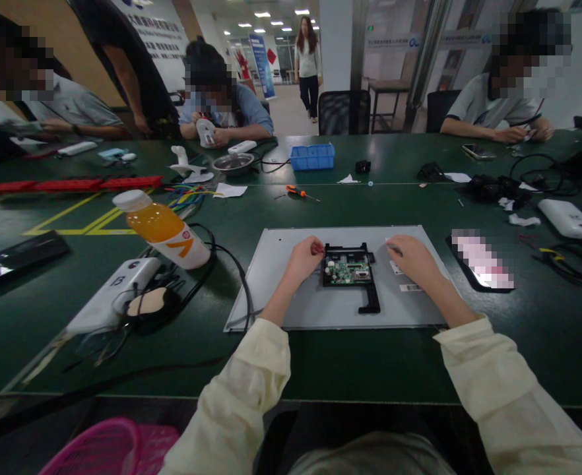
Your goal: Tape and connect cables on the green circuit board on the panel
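Note:
A flat grey metal panel (pixel 281 290) lies on the green table in front of me. On it rests a black plastic bracket (pixel 370 295) around a green circuit board (pixel 346 272) with small connectors. At the bracket's upper left corner is my left hand (pixel 305 259), fingers curled together; whether they pinch anything is hidden. My right hand (pixel 414 256) hovers over the panel to the right of the bracket, apart from it. Thumb and fingers there are pressed together around a small dark thing too small to name. White labels (pixel 410 287) are stuck on the panel below that hand.
Left of the panel are an orange drink bottle (pixel 165 227), a white power strip (pixel 117 293) and black cables. A phone (pixel 484 264) lies to the right. Beyond are an orange-handled screwdriver (pixel 295 190) and a blue basket (pixel 312 157). Several people sit or stand across the table.

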### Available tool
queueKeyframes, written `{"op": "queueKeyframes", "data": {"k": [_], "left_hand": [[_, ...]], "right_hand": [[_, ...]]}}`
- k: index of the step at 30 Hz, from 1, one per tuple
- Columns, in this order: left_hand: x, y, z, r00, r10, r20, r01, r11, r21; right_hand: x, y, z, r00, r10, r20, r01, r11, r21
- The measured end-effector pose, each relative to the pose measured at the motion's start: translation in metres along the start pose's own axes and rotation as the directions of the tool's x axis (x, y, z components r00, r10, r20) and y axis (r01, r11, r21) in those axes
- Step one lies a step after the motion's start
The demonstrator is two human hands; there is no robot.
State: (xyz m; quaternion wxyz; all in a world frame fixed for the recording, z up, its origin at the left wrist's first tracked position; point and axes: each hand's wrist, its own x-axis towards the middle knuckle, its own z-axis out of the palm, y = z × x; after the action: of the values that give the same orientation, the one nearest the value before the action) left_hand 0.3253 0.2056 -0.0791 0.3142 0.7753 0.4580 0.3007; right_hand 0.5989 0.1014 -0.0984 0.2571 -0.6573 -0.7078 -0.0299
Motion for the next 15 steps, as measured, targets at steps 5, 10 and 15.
{"op": "queueKeyframes", "data": {"k": [5, 10, 15], "left_hand": [[-0.0007, 0.0007, -0.0002, 0.999, -0.025, -0.023, 0.024, 1.000, -0.012], [-0.0018, 0.0046, -0.0035, 0.998, -0.055, -0.018, 0.054, 0.997, -0.061], [-0.0017, 0.0074, -0.0069, 0.997, -0.074, -0.011, 0.073, 0.994, -0.075]], "right_hand": [[0.0003, 0.0037, 0.0002, 1.000, 0.003, 0.022, -0.002, 1.000, -0.022], [0.0006, 0.0074, -0.0026, 1.000, 0.006, 0.026, -0.005, 0.999, -0.042], [0.0042, 0.0095, -0.0054, 0.997, -0.008, 0.071, 0.014, 0.996, -0.089]]}}
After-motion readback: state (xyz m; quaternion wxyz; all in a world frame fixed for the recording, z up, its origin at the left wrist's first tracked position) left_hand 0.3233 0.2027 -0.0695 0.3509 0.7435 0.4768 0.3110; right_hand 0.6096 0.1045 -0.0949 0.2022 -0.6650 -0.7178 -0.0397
